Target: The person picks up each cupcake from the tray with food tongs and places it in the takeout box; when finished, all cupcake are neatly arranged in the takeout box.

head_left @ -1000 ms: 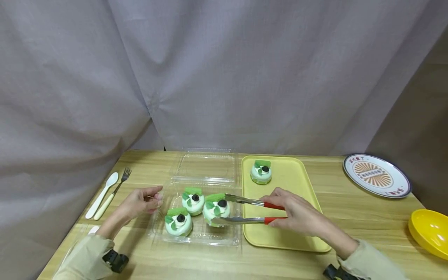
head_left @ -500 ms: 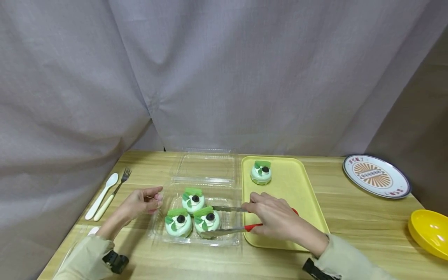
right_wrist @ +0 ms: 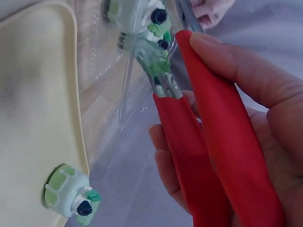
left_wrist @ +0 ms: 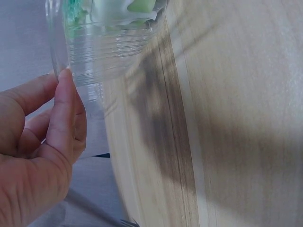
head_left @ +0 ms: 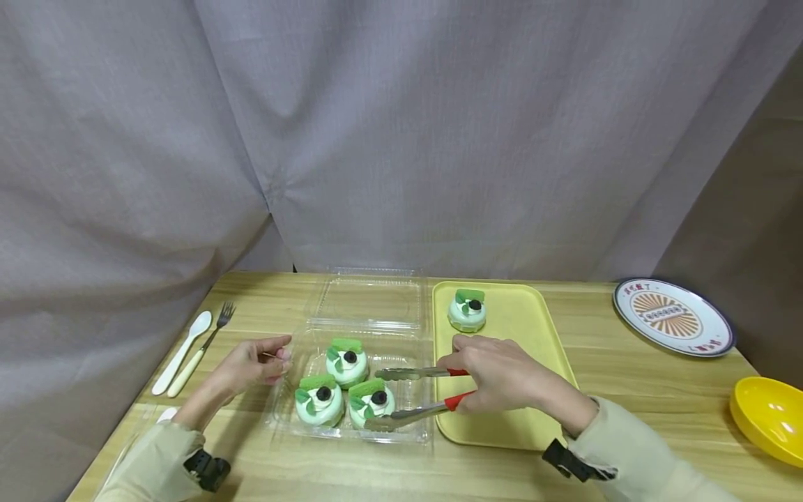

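Observation:
My left hand pinches the left rim of a clear plastic clamshell container, thumb against fingers in the left wrist view. Inside stand three mint-green mini cakes with dark berries and leaves: a back cake, a front-left cake and a front-right cake. My right hand holds metal tongs by their red handles. The tong arms are spread, one tip behind the front-right cake and the other at its front side; firm contact cannot be told. Another cake stands on the yellow tray.
The container's clear lid lies folded back. Left of it are a white spoon and a fork. At the right are a patterned plate and a yellow bowl. A grey curtain hangs behind the table.
The tongs carried the front-right cake left and nearer to me, down among the others. Since then the tong arms have spread a little. My left hand stayed put.

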A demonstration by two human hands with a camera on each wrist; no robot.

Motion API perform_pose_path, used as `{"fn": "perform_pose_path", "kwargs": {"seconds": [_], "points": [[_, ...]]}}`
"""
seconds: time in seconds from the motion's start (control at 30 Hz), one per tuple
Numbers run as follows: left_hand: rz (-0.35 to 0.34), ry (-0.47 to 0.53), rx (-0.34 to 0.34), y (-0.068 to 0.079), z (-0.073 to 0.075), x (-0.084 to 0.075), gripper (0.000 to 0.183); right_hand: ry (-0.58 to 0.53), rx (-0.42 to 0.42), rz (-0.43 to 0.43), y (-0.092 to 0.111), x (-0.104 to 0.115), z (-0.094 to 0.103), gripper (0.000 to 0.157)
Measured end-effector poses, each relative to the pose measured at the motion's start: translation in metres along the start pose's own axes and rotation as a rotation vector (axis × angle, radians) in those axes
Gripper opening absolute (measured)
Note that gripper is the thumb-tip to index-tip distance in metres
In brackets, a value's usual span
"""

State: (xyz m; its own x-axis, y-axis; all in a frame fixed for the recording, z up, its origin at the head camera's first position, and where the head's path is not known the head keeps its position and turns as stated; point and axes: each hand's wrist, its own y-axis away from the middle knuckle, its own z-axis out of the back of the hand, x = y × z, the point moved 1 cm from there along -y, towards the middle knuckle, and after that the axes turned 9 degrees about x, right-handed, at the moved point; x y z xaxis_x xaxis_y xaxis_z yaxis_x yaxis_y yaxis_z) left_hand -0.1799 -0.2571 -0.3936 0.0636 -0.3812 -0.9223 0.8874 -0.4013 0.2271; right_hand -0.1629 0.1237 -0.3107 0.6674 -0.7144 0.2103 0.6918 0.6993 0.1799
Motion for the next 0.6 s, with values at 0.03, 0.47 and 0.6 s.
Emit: {"fn": "perform_pose_path", "kwargs": {"seconds": [0.03,0.47,0.6], "points": [[-0.001,-0.001,0.000,0.000,0.000,0.000,0.064,-0.002,0.002,0.006,-0.001,-0.002,0.001,0.045],[-0.017,0.008,0.010,-0.002,0.000,0.002,0.064,-0.009,-0.006,0.000,-0.002,0.003,-0.009,0.046],[-0.016,0.010,0.009,-0.001,0.000,0.002,0.064,-0.004,-0.012,-0.019,0.002,0.010,-0.012,0.039]]}}
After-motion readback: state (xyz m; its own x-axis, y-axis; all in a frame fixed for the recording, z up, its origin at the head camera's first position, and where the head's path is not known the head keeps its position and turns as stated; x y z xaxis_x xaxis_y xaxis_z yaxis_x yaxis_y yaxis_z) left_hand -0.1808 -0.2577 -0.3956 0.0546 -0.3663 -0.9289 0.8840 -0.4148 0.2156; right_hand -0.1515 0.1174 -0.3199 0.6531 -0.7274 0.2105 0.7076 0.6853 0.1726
